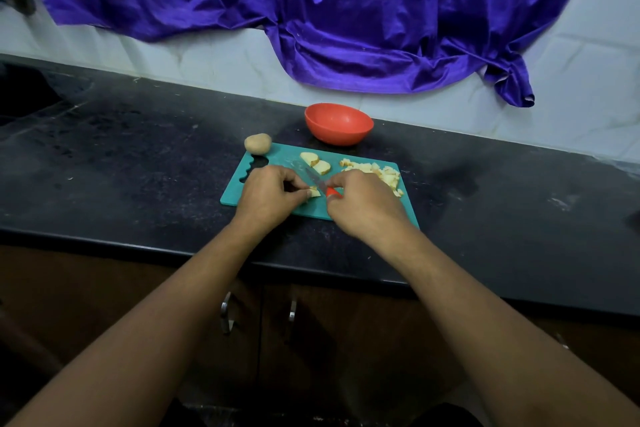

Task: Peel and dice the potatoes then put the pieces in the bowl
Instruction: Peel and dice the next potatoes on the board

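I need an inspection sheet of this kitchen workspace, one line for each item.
Surface: black stone countertop, dusty; teal plastic cutting board on it.
Job's things: red round plastic bowl behind board, no pieces seen inside; whole unpeeled potato at board's far left corner; two potato slices, pile of diced potato on board.
Clutter: nothing seen.
Hands: left hand pinches small potato piece; right hand grips red-handled knife, blade at that piece.
Cables: nothing seen.
Surroundings: purple satin cloth over white tiled wall; brown cabinet doors below.
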`<action>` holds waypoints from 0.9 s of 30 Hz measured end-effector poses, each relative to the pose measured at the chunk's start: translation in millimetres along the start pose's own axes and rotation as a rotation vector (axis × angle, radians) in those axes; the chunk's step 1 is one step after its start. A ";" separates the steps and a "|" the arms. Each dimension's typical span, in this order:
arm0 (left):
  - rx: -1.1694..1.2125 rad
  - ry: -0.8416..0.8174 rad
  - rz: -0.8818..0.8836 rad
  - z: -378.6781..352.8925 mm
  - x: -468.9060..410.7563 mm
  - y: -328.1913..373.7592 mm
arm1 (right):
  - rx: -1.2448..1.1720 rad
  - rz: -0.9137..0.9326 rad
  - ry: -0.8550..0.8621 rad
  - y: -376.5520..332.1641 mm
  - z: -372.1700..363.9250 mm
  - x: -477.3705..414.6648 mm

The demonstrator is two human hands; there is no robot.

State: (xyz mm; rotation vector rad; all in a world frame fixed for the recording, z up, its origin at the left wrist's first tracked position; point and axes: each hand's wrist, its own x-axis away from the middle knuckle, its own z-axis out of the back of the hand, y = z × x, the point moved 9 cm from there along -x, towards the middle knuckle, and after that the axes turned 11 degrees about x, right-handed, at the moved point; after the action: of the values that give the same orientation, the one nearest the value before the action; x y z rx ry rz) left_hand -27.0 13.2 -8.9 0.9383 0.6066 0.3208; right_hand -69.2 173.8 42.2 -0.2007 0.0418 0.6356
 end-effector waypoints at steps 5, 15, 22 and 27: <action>-0.014 -0.008 0.021 -1.0 -2.3 -3.9 | 0.132 0.010 -0.037 -13.1 -5.3 -2.7; -0.071 0.001 0.006 -2.4 -4.3 -1.4 | 0.250 0.135 0.064 -14.9 -36.4 28.1; -0.074 0.000 0.013 -0.6 1.6 -0.1 | -0.110 -0.022 -0.036 16.7 -39.1 12.2; -0.091 0.007 0.016 1.0 1.6 0.5 | -0.206 -0.051 -0.017 16.2 -11.6 0.4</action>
State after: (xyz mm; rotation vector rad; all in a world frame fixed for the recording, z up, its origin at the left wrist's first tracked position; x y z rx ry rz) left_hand -25.1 13.6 -8.6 0.8551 0.5865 0.3632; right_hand -78.3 184.4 28.0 -0.3944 -0.0457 0.5907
